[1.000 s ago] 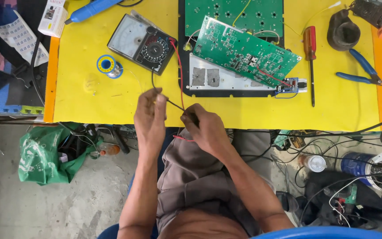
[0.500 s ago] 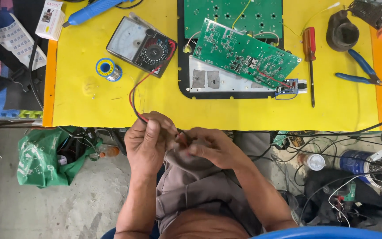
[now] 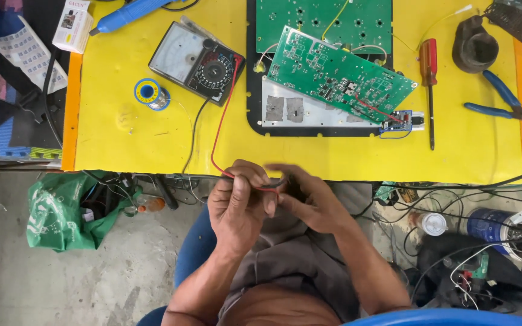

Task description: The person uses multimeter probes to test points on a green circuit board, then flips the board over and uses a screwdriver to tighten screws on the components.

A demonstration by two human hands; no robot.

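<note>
pinching the red lead [image 3: 222, 121] between both hands, left hand [image 3: 237, 202] and right hand [image 3: 309, 202] now meeting just below the yellow table [image 3: 122, 139] edge, lower than a second ago. possibly rolling its probe end; blurred fingertips. running back up to the analog multimeter [image 3: 194, 60].

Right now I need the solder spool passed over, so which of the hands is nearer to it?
Left. The left hand is below and to the right of the solder spool, just off the table's front edge. The right hand sits farther right, beyond the left.
</note>
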